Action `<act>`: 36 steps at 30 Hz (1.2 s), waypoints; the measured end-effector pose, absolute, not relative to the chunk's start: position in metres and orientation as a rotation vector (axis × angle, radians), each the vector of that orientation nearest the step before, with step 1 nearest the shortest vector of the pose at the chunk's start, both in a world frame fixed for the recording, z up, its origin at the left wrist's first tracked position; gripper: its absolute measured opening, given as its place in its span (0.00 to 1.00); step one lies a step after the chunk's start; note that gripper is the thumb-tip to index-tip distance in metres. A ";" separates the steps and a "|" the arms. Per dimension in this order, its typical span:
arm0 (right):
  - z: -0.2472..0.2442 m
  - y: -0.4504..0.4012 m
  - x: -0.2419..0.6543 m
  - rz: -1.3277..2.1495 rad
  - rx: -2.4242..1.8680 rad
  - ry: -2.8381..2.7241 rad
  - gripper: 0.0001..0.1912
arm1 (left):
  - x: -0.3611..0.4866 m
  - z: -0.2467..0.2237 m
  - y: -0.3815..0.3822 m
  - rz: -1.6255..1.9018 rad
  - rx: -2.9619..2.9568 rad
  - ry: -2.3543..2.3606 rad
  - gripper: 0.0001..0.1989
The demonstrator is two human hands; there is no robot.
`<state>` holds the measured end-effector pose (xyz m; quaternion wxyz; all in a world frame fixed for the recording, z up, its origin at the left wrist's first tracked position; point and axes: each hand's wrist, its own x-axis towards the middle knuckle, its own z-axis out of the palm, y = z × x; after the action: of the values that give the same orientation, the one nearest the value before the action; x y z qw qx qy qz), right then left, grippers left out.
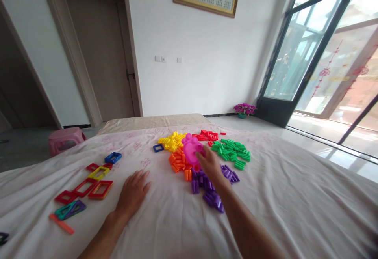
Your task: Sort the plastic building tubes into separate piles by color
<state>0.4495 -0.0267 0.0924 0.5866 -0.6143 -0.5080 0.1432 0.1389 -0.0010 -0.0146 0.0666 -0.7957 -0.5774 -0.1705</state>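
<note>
My right hand [209, 163] grips a bright pink plastic piece with rounded lobes [191, 151], raised over the block piles. Around it lie yellow blocks [173, 141], orange blocks [178, 159], purple blocks [213, 199], green blocks [232, 149] and red blocks [206, 135], grouped by colour. Flat on the sheet to the left rests my left hand [134, 190], fingers stretched out and holding nothing. Farther left are red magnetic frame tiles [85, 187], a yellow frame tile [99, 173], a blue frame tile [113, 157] and a teal triangle tile [65, 210].
A pale, wrinkled sheet [295, 196] covers the work surface. One dark blue square frame [158, 148] sits beside the yellow pile, and an orange strip [62, 224] lies at the near left. Beyond the sheet are a pink stool [66, 138] and a potted plant [244, 109].
</note>
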 end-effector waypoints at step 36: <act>0.071 -0.035 0.363 0.394 -1.579 -2.053 0.13 | 0.109 0.001 -0.009 -0.686 -1.977 -1.824 0.22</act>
<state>0.3628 -0.0351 0.0712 0.2581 -0.5824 -0.7571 0.1451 0.1091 -0.0089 0.0007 0.1818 -0.7003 -0.6461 -0.2429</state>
